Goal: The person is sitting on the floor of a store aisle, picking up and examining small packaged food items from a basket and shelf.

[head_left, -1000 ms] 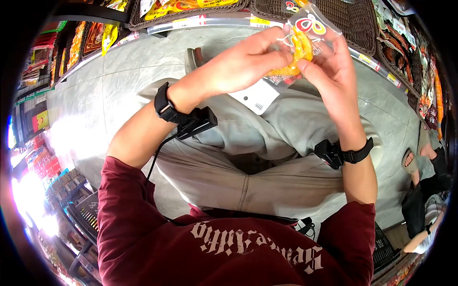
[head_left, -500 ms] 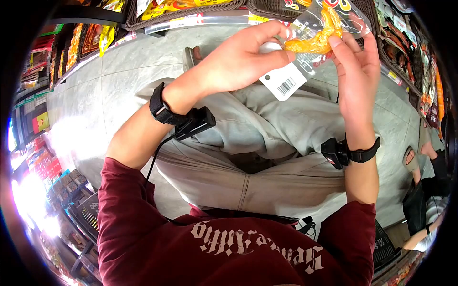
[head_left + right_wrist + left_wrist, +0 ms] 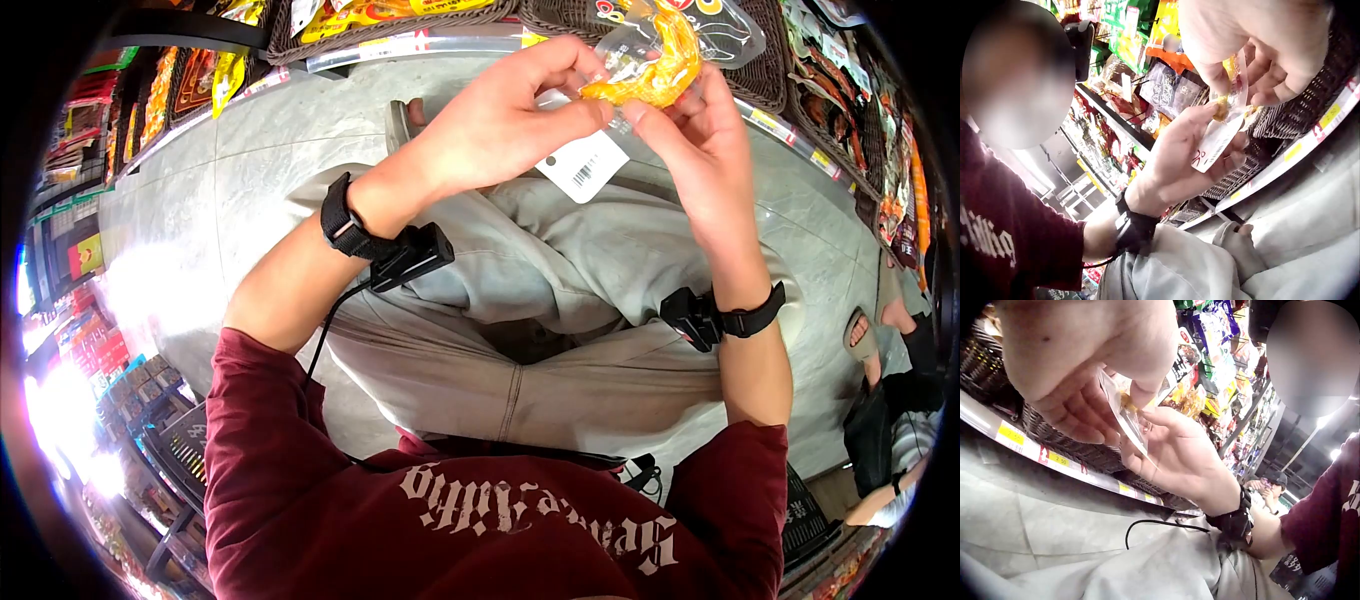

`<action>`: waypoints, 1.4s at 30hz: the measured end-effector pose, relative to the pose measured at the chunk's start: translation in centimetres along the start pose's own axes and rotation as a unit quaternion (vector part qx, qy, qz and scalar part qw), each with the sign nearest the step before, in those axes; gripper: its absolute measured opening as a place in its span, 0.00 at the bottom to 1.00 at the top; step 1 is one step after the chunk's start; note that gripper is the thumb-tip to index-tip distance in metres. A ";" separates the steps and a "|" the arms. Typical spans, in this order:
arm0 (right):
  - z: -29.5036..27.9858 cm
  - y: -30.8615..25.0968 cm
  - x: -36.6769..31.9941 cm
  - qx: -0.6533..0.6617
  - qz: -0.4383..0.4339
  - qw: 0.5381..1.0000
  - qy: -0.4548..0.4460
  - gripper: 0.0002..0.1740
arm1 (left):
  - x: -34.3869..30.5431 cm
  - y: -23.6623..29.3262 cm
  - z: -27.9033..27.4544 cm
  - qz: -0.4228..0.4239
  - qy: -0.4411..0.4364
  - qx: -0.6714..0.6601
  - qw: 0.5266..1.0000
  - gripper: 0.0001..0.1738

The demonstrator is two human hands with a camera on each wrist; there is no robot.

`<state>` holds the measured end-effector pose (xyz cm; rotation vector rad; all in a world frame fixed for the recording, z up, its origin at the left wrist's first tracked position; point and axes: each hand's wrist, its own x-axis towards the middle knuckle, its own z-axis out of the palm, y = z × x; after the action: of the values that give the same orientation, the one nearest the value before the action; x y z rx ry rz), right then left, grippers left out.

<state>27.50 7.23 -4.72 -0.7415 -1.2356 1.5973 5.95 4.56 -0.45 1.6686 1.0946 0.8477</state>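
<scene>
A clear plastic snack packet [image 3: 665, 62] with a curved, glossy yellow-orange piece inside is held up between both hands. My left hand [image 3: 490, 125] pinches its left side between thumb and fingers, beside the white barcode label [image 3: 590, 166] hanging below. From the other side, my right hand [image 3: 705, 160] grips the packet with its thumb in front and curled fingers behind. In the left wrist view the packet [image 3: 1129, 419] appears nearly edge-on between the two hands. The right wrist view shows the label [image 3: 1217, 142] along the left fingers.
Brown wicker baskets [image 3: 515, 12] of packaged snacks line a low shelf beyond the hands, with price tags along the shelf edge [image 3: 370, 50]. Grey trousers [image 3: 480, 370] of the seated or crouching wearer lie below. Another person's sandalled foot [image 3: 858, 335] is at the right.
The packet has been turned, so the curved piece and barcode show more plainly than a second ago. My right hand swung right with it, then came back left toward my left hand.
</scene>
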 end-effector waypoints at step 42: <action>0.7 -0.2 -0.4 -0.046 0.027 0.998 -0.037 0.25 | -5.2 4.8 2.0 0.084 0.138 0.174 0.971 0.11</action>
<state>27.04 6.63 -4.34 -0.7851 -1.3603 1.6332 7.23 -1.74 3.19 1.9992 1.3663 1.0670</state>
